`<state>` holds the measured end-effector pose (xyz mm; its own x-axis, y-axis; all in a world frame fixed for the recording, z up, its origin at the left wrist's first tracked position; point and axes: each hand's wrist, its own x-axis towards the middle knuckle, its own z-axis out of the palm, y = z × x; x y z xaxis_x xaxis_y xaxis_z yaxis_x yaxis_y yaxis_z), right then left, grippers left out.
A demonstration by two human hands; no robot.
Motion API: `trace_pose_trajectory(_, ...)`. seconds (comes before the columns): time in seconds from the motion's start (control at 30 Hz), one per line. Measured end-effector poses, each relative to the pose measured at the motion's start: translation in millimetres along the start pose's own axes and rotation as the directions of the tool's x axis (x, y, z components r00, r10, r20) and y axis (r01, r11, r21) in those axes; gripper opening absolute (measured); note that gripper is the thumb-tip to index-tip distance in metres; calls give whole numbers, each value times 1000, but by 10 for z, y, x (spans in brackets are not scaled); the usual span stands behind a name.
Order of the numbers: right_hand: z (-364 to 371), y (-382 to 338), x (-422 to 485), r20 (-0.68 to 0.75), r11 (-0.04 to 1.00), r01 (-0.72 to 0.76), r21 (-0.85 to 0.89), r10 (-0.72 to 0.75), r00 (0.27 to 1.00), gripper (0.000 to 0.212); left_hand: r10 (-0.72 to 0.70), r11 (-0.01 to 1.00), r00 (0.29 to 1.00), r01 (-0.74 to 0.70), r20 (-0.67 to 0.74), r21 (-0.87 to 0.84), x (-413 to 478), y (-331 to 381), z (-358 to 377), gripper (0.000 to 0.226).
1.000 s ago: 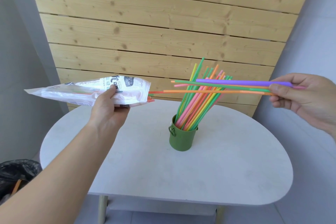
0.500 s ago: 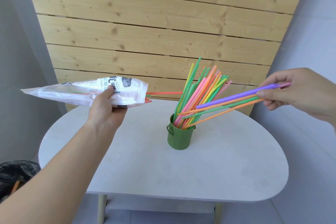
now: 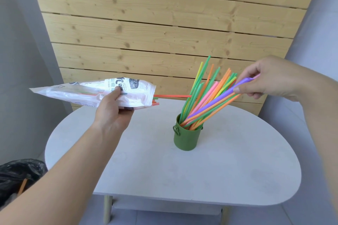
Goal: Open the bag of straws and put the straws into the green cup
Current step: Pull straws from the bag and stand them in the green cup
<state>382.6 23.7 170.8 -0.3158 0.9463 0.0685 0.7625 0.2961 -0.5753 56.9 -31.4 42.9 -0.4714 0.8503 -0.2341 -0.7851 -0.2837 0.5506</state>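
Observation:
A green cup [image 3: 186,139] stands on the white table [image 3: 228,166], filled with several coloured straws [image 3: 204,95] leaning right. My right hand [image 3: 270,78] pinches the upper ends of a few straws, a purple straw [image 3: 219,97] among them, whose lower ends sit inside the cup. My left hand [image 3: 113,111] grips the white printed straw bag [image 3: 87,93], held level above the table's left side. An orange straw [image 3: 173,96] and short straw tips stick out of the bag's open right end.
A wooden plank wall [image 3: 164,23] rises behind the table. A black bin bag [image 3: 16,175] sits on the floor at the lower left. Grey walls flank both sides.
My right hand has swung the held straws from level to slanting down, and their lower ends have gone into the cup. The left hand and bag have stayed in place.

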Motion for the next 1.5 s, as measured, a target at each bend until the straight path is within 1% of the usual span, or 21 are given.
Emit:
trace_pose_trajectory(0.17, 66, -71, 152, -14, 1000, -19, 25, 19, 1000, 10, 7, 1000, 1000, -7, -12, 1, 27, 61, -54, 10)
trace_pose_trajectory(0.3, 115, -98, 230, -104, 994, -30, 103, 40, 994, 20, 18, 1000, 1000, -18, -20, -10, 35, 96, -61, 17)
trace_pose_trajectory(0.33, 132, -108, 244, -120, 993, -29, 119, 43, 992, 21, 18, 1000, 1000, -19, -18, -10, 33, 95, -61, 19)
trace_pose_trajectory(0.43, 157, -129, 279, -149, 987, -21, 158, 45, 988, 23, 15, 1000, 1000, -15, -15, -2, 30, 84, -56, 12)
trace_pose_trajectory(0.5, 172, -128, 301, -166, 986, -16, 163, 43, 985, 23, 14, 1000, 1000, -14, -11, 0, 30, 78, -49, 16)
trace_pose_trajectory(0.57, 196, -136, 307, -183, 990, -6, 144, 32, 983, 22, 18, 1000, 1000, -18, -3, 0, 42, 74, -56, 26)
trace_pose_trajectory(0.7, 253, -146, 324, -242, 996, 33, 89, -10, 970, 19, 17, 1000, 1000, -17, 0, 5, 54, 64, -63, 24)
trace_pose_trajectory(0.8, 300, -173, 338, -302, 998, 55, 14, -48, 952, 19, 18, 1000, 1000, -18, 0, 15, 46, 49, -59, 32)
trace_pose_trajectory(0.87, 345, -200, 344, -332, 997, 72, -17, -73, 940, 18, 22, 1000, 1000, -23, 8, 18, 42, 40, -60, 34)
trace_pose_trajectory(1.0, 456, -234, 376, -370, 987, 114, -116, -149, 917, 9, 25, 1000, 1000, -25, -4, 8, 44, 43, -55, 35)
trace_pose_trajectory(1.03, 472, -241, 384, -368, 983, 118, -139, -161, 916, 7, 21, 1000, 1000, -21, -5, 9, 41, 44, -55, 32)
trace_pose_trajectory(1.13, 502, -252, 410, -366, 977, 118, -176, -176, 914, 8, 8, 1000, 1000, -9, 7, 29, 40, 33, -64, 14)
trace_pose_trajectory(1.17, 507, -259, 413, -369, 976, 119, -180, -179, 912, 9, 8, 1000, 1000, -8, 4, 27, 40, 33, -65, 13)
trace_pose_trajectory(1.27, 532, -265, 424, -353, 974, 127, -190, -188, 916, 10, 21, 1000, 1000, -20, -5, 20, 51, 37, -65, 21)
trace_pose_trajectory(1.37, 584, -258, 445, -321, 962, 146, -231, -217, 922, 13, 13, 999, 1000, -12, -5, 43, 52, 33, -68, 9)
trace_pose_trajectory(1.43, 629, -256, 469, -338, 956, 170, -241, -246, 908, 11, 20, 999, 1000, -20, -5, 44, 60, 22, -73, 14)
trace_pose_trajectory(1.5, 670, -255, 497, -373, 956, 174, -235, -254, 892, 14, 29, 999, 1000, -29, 3, 40, 75, 14, -78, 27)
